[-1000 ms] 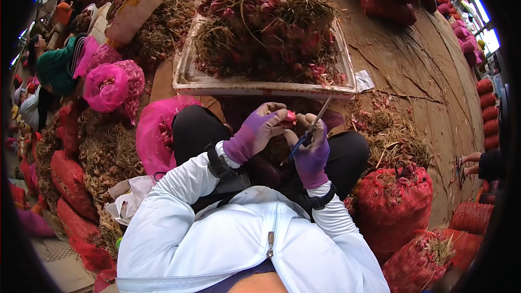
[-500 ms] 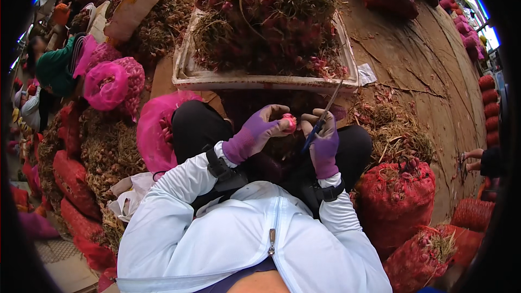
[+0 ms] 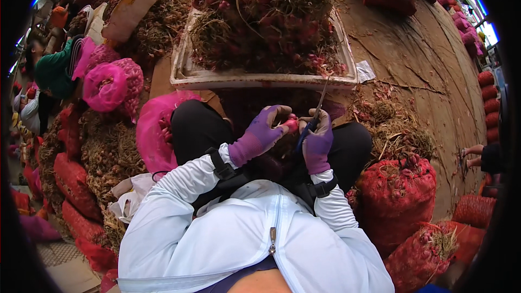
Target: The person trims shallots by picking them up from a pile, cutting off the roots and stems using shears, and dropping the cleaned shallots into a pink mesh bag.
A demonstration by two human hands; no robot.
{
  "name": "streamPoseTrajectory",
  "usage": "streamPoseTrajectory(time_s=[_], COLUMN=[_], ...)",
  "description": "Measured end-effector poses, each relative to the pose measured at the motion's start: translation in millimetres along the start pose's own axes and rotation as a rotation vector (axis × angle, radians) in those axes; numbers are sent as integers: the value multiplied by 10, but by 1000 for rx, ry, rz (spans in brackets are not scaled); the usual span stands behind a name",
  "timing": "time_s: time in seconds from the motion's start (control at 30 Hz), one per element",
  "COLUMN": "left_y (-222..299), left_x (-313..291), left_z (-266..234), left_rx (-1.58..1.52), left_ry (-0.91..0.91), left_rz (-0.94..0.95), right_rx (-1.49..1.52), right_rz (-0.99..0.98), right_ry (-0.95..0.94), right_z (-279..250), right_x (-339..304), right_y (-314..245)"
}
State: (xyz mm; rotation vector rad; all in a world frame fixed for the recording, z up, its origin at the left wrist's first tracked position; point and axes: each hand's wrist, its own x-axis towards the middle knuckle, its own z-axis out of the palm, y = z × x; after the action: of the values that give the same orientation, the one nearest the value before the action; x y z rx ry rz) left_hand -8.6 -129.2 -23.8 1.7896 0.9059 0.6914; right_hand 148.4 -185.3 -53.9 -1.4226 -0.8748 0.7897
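In purple-and-tan gloves, both my hands meet above my lap. My left hand (image 3: 259,134) pinches a pink-red shallot (image 3: 292,123) between thumb and fingers. Close beside it on the right, my right hand (image 3: 318,142) is closed round the blue handles of a pair of scissors (image 3: 322,96); their blades point up and away toward the tray. Beyond my knees sits a white foam tray (image 3: 260,83) heaped with shallots (image 3: 271,27) and their dry stalks. An open pink mesh bag (image 3: 154,133) with shallots in it rests against my left knee.
Dry trimmings (image 3: 399,125) lie beyond my right knee, near a full red mesh sack (image 3: 399,198). Stalky shallots (image 3: 111,157) and long red sacks (image 3: 78,182) line the left. A person in green (image 3: 57,68) sits at far left; another person's hand (image 3: 473,154) shows at the right edge.
My right hand and the scissors have shifted slightly left and nearer to me, closer to the shallot. My left hand keeps its pinch on the shallot with a small turn.
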Motion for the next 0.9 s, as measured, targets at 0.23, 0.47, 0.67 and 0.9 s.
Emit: streamPoseTrajectory(time_s=[0.23,0.47,0.67,0.9], left_y=[10,3,102,-11], left_x=[-10,0,89,68], left_z=[-30,-79,-232,-283], left_rx=[-119,-497,-461,-791], left_ry=[-21,-114,12,-154], left_rz=[31,-53,-185,-294], right_rx=[281,468,271,552], right_rz=[342,231,-21,88], right_ry=[-48,-278,-291,-101], right_z=[-45,-85,-17,-18], right_x=[47,-82,-250,-188], right_y=[-185,-398,-439,-537])
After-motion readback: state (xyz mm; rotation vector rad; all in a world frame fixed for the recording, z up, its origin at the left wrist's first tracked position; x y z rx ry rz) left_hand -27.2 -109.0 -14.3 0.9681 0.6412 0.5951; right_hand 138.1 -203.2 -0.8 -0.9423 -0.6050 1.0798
